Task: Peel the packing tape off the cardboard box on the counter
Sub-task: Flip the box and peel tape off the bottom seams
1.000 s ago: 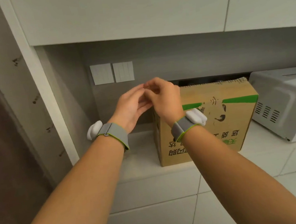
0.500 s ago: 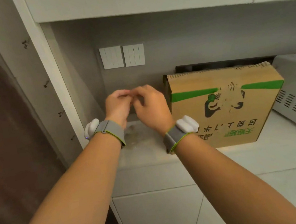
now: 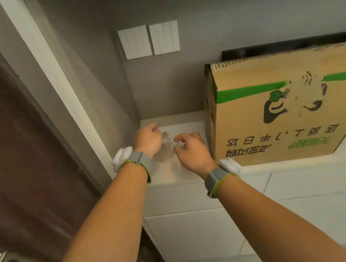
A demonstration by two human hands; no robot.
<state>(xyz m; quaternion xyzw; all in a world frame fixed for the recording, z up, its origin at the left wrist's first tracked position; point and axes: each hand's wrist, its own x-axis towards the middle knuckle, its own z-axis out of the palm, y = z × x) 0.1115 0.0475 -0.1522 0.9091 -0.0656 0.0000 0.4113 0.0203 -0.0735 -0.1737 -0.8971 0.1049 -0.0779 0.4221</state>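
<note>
On the far left I see a dark brown door (image 3: 5, 153) and its pale frame (image 3: 51, 81). My left hand (image 3: 148, 139) hangs over the corner of the desk (image 3: 195, 172), its grip curled and pinching a crumpled wad of clear tape (image 3: 166, 147). The tape sits between both hands, low over the desk top; I cannot tell whether it touches the surface. My right hand (image 3: 190, 151) is just beside it, its grip bent around the other end of the wad, with the forefinger raised a little. Both wrists carry grey bands with white pods. Two white switch plates (image 3: 149, 40) are on the wall behind. To the right, the cardboard box (image 3: 276, 117) stands on the desk, apart from the hands, its print upside down.
</note>
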